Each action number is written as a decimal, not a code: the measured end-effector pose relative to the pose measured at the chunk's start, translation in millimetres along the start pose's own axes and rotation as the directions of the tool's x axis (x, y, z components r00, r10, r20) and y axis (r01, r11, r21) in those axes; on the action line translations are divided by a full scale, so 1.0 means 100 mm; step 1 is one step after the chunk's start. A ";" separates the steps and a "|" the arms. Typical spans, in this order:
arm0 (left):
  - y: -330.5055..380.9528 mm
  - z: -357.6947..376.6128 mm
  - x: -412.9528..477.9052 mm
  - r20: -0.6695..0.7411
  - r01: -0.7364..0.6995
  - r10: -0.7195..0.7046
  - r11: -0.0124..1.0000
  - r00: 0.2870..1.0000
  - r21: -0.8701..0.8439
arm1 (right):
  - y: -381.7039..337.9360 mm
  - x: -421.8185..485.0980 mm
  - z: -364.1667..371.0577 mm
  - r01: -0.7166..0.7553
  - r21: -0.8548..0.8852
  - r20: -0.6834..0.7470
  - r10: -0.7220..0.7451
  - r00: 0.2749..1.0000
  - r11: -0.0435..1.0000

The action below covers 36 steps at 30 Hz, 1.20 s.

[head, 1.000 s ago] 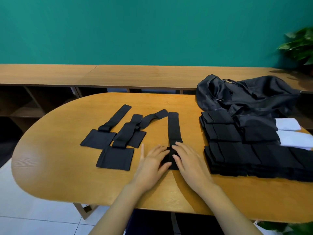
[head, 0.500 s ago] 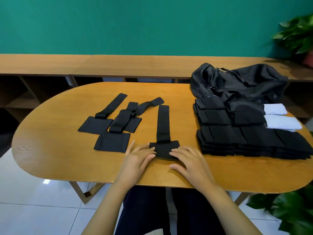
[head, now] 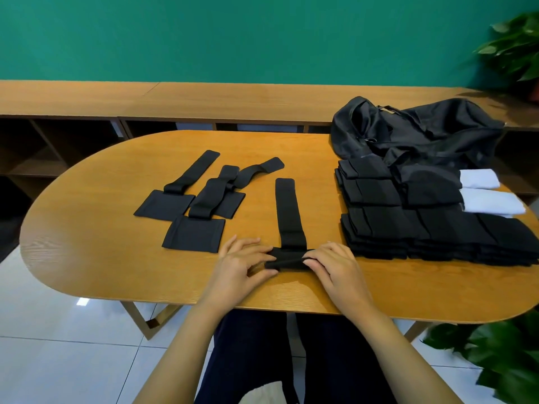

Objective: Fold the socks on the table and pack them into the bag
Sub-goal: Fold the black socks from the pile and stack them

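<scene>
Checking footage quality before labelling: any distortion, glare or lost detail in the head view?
Head view: mild wide-angle stretch toward the corners; a glare patch on the floor tiles, lower left; the sock stack and bag merge into near-featureless black; left hand, right hand and the sock they pinch are sharp.

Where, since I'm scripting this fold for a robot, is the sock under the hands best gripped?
Grip the sock at its bunched near end, one corner each from left and right, where the left hand and right hand pinch it; the rest lies flat.
</scene>
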<state>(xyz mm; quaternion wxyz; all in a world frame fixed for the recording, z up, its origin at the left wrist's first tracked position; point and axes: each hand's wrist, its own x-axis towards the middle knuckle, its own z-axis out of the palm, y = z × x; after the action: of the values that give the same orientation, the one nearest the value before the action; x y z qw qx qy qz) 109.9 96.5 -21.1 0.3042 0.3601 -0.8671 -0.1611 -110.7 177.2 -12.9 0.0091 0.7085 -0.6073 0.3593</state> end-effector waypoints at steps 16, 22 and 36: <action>0.10 0.09 -0.02 -0.160 0.123 -0.145 0.982 0.976 -0.140 | 0.04 -0.01 0.01 -0.120 0.027 -0.008 0.120 0.993 0.992; 0.12 0.05 -0.01 -0.146 0.115 -0.133 0.986 0.980 -0.121 | 0.04 -0.01 0.01 -0.260 0.086 0.009 0.260 0.966 0.962; 0.16 0.06 -0.01 -0.094 0.197 -0.218 0.961 0.971 -0.194 | 0.02 -0.01 -0.01 -0.236 0.020 -0.015 0.236 0.972 0.972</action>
<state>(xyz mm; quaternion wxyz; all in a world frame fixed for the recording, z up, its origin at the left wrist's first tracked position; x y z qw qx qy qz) 98.5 109.0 -17.8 0.3668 0.4282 -0.7870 -0.2503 -112.7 178.1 -14.0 -0.0351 0.6283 -0.6837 0.3695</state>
